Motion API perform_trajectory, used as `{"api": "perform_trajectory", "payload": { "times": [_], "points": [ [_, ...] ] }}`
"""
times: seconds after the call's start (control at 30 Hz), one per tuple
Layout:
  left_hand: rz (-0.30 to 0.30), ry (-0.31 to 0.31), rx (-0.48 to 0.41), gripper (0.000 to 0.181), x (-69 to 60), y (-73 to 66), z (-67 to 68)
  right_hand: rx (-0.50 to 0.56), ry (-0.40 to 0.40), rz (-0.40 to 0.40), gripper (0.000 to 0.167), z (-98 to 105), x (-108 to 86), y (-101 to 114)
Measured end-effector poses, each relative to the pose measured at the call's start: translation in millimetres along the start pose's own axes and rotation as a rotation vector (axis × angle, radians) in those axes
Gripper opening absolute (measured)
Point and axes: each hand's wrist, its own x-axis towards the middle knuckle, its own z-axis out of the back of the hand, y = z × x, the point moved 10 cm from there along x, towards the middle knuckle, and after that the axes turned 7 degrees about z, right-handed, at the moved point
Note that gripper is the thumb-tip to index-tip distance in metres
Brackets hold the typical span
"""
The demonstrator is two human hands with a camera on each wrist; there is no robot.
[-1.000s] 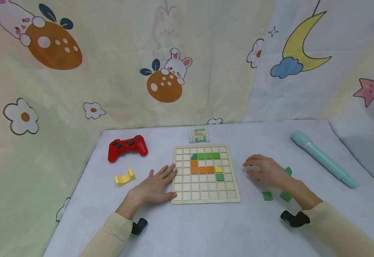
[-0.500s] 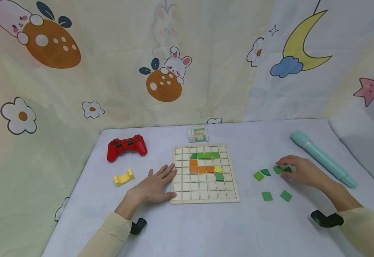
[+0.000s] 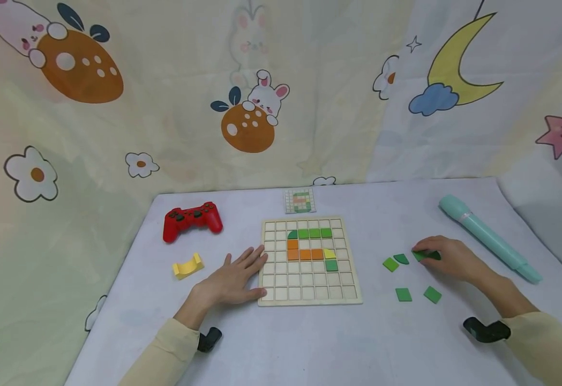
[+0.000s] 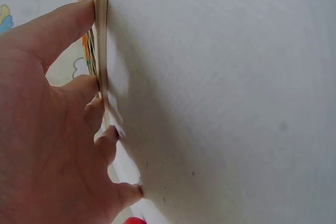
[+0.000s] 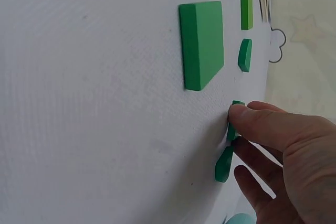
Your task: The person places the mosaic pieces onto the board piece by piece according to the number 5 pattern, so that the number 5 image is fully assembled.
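Observation:
A pale wooden grid board [image 3: 281, 280] lies mid-table, bearing green, orange and yellow tiles in its upper part. My left hand [image 3: 232, 281] rests with spread fingers at its left edge; in the left wrist view the thumb and a finger touch the board's edge [image 4: 102, 40]. Right of the board, my right hand [image 3: 454, 260] pinches a green square tile [image 5: 231, 129] between thumb and fingers, at the tabletop. Close under the fingers lies a green piece with a curved side [image 5: 224, 165]. A light green square [image 3: 390, 264] and a green quarter-round tile [image 3: 401, 259] lie just left of that hand.
Two green square tiles [image 3: 403, 295] lie nearer me. A small pattern card [image 3: 299, 201] sits behind the board. At left are a red game controller [image 3: 192, 221] and a yellow curved block [image 3: 188, 267]. A teal tube-like stick [image 3: 490, 238] lies far right.
My right hand has moved right, from beside the board to the green pieces, and its fingers have closed on a square tile. My left hand has stayed at the board's edge.

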Motion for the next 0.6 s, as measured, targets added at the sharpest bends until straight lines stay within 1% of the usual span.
{"api": "perform_trajectory", "payload": {
  "times": [0.17,0.27,0.47,0.53,0.6],
  "points": [
    [-0.002,-0.004,0.012,0.084,1.7,-0.3,-0.1,-0.005,0.003,-0.028,0.026,0.7,-0.4,-0.5],
    [-0.004,-0.004,0.009,0.084,1.9,-0.7,0.4,0.000,0.003,-0.034,0.025,2.5,2.5,5.5],
    [-0.001,0.001,0.005,0.083,1.0,0.1,0.4,0.057,0.045,-0.031,0.024,0.7,20.9,31.9],
    [-0.002,0.001,0.000,0.083,0.6,-0.2,0.5,0.064,0.071,-0.038,0.024,-4.2,27.9,41.7],
    [-0.004,0.000,-0.004,0.083,0.3,-0.7,0.6,0.072,0.088,-0.026,0.023,-9.8,34.7,53.2]
  ]
}}
